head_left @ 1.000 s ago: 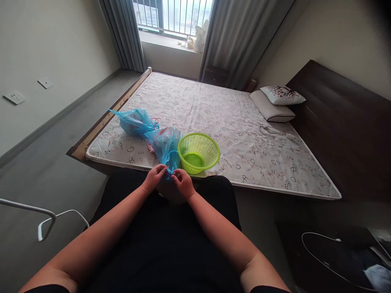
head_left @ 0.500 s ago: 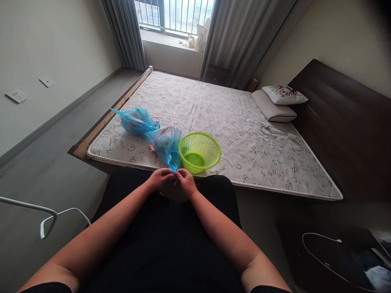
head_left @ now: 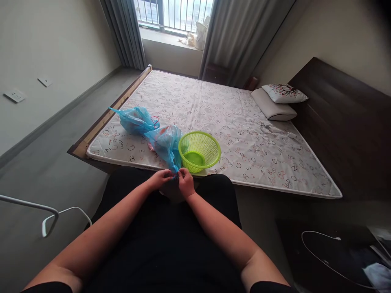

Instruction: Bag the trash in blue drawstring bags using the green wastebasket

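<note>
At the near edge of the mattress lies a filled blue plastic bag (head_left: 167, 142), its gathered neck pointing toward me. My left hand (head_left: 161, 179) pinches the twisted end of the bag from the left. From the right, my right hand (head_left: 185, 180) grips the same neck, thumb and fingers closed together. What the bag holds shows only as blurred reddish and pale shapes. Touching its right side stands a green plastic basket (head_left: 200, 151) with nothing in it. Behind and to the left rests a second blue plastic bag (head_left: 134, 120), with a red loop by its end.
The letter-printed mattress (head_left: 195, 97) sits in a wooden bed frame (head_left: 91, 136). Two pillows (head_left: 279, 99) lie by the dark headboard (head_left: 345, 106). A white bent metal rod (head_left: 30, 202) juts in at lower left. A white cable (head_left: 317, 254) trails over a dark surface at lower right.
My right hand has turned more upright and shifted slightly up along the bag's neck. My hands are a little farther apart. The bags and basket stay in place.
</note>
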Motion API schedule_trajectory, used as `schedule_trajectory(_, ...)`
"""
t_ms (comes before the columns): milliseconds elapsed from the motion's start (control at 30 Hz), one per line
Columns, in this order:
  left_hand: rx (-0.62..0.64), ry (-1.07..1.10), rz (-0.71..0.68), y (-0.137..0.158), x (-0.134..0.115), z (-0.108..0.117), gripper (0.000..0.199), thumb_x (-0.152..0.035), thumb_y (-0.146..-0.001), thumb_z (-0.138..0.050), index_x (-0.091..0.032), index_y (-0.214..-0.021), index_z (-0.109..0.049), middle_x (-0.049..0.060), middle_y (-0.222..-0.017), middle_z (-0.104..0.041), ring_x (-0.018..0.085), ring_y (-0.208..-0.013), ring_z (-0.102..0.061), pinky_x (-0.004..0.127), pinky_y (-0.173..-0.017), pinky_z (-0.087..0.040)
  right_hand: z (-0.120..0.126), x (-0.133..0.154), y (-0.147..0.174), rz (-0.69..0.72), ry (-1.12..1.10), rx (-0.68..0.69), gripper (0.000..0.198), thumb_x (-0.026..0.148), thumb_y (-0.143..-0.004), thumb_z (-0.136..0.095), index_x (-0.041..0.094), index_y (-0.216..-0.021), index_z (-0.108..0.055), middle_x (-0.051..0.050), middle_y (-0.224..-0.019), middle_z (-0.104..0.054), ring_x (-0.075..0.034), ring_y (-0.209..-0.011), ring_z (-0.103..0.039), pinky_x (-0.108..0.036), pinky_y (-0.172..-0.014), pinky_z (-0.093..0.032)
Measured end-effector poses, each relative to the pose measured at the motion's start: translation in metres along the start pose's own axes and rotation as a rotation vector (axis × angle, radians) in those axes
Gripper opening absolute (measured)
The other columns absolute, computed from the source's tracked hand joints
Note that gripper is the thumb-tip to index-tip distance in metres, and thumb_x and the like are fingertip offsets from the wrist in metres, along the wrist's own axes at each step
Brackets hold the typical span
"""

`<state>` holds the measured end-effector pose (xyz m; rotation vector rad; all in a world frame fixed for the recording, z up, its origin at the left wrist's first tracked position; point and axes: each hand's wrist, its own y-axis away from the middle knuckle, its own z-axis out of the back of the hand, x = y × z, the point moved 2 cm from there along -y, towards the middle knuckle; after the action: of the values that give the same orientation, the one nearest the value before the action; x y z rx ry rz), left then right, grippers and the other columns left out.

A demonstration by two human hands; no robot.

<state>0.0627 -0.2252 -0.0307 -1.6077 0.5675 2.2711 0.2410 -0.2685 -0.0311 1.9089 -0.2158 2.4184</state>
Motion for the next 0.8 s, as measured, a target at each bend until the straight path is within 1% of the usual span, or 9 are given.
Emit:
schedule_trajectory(100, 0.021, 0.003, 0.006, 0.004, -0.001, 0.001, 0.037, -0.053, -0.08, -0.08, -0.017, -0.084, -0.074, 0.006, -0.083, -0.076, 0.024, -0.082, -0.07, 0.036, -0.081, -0.058, -0.001, -0.005, -0.003, -0.092, -0.142, -0.004, 0.026, 0.049, -0.093, -0.059, 0.025, -0.101, -0.059, -0.005, -0.095, -0.072, -0.023, -0.087, -0.071, -0.038, -0.085, -0.059)
schedule_trajectory(167, 0.0, 0.004, 0.005, 0.006, -0.003, 0.003, 0.037, -0.054, -0.084, -0.075, -0.017, -0.088, -0.075, 0.006, -0.085, -0.076, 0.024, -0.083, -0.07, 0.035, -0.081, -0.058, -0.004, -0.007, -0.006, -0.164, -0.298, 0.085, 0.035, 0.05, -0.084, -0.071, 0.025, -0.105, -0.061, -0.006, -0.103, -0.075, -0.023, -0.092, -0.073, -0.036, -0.087, -0.06)
schedule_trajectory(233, -0.022, 0.002, 0.002, 0.007, -0.005, 0.004, 0.037, -0.052, -0.087, -0.071, -0.017, -0.094, -0.076, 0.007, -0.089, -0.078, 0.025, -0.087, -0.072, 0.036, -0.084, -0.059, -0.006, -0.007, -0.009, -0.203, -0.359, 0.214, 0.041, 0.048, -0.076, -0.08, 0.024, -0.106, -0.065, -0.006, -0.106, -0.078, -0.023, -0.096, -0.074, -0.037, -0.091, -0.06)
schedule_trajectory(300, -0.043, -0.008, -0.001, 0.007, -0.007, 0.005, 0.035, -0.05, -0.086, -0.071, -0.017, -0.096, -0.078, 0.008, -0.093, -0.079, 0.026, -0.091, -0.072, 0.037, -0.087, -0.059, -0.005, -0.007, -0.011, -0.202, -0.289, 0.267, 0.036, 0.046, -0.075, -0.081, 0.023, -0.101, -0.069, -0.005, -0.1, -0.079, -0.023, -0.095, -0.074, -0.037, -0.091, -0.06)
schedule_trajectory(400, -0.086, -0.036, 0.0, 0.006, -0.008, 0.007, 0.031, -0.046, -0.085, -0.069, -0.018, -0.092, -0.077, 0.008, -0.091, -0.079, 0.027, -0.088, -0.072, 0.038, -0.086, -0.058, 0.0, -0.007, -0.012, -0.178, -0.153, 0.207, 0.024, 0.046, -0.082, -0.074, 0.023, -0.089, -0.07, -0.003, -0.086, -0.075, -0.022, -0.083, -0.07, -0.036, -0.083, -0.059)
schedule_trajectory(467, -0.126, -0.058, -0.001, 0.005, -0.007, 0.009, 0.03, -0.046, -0.085, -0.067, -0.018, -0.088, -0.075, 0.007, -0.087, -0.077, 0.026, -0.085, -0.071, 0.037, -0.083, -0.057, 0.003, -0.008, -0.012, -0.164, -0.108, 0.17, 0.022, 0.045, -0.086, -0.068, 0.023, -0.087, -0.069, -0.002, -0.083, -0.072, -0.022, -0.081, -0.068, -0.036, -0.081, -0.057)
schedule_trajectory(667, -0.27, -0.134, 0.0, 0.005, -0.006, 0.016, 0.033, -0.05, -0.091, -0.059, -0.019, -0.091, -0.071, 0.006, -0.087, -0.074, 0.025, -0.083, -0.067, 0.036, -0.081, -0.052, 0.006, -0.005, -0.012, -0.087, 0.056, 0.083, 0.015, 0.037, -0.093, -0.062, 0.024, -0.089, -0.067, -0.007, -0.096, -0.073, -0.026, -0.097, -0.067, -0.04, -0.097, -0.052)
schedule_trajectory(733, -0.287, -0.15, -0.011, 0.005, -0.007, 0.017, 0.033, -0.05, -0.091, -0.058, -0.019, -0.093, -0.07, 0.007, -0.09, -0.074, 0.025, -0.086, -0.067, 0.037, -0.084, -0.051, 0.005, -0.002, -0.011, -0.065, 0.093, 0.09, 0.015, 0.034, -0.095, -0.061, 0.024, -0.085, -0.066, -0.008, -0.094, -0.073, -0.027, -0.098, -0.066, -0.042, -0.1, -0.05)
schedule_trajectory(800, -0.268, -0.156, -0.03, 0.005, -0.009, 0.016, 0.033, -0.049, -0.091, -0.056, -0.019, -0.091, -0.069, 0.007, -0.091, -0.074, 0.025, -0.088, -0.066, 0.037, -0.085, -0.051, 0.005, 0.003, -0.009, -0.014, 0.137, 0.094, 0.014, 0.035, -0.094, -0.066, 0.023, -0.086, -0.068, -0.01, -0.099, -0.074, -0.029, -0.105, -0.066, -0.045, -0.107, -0.046)
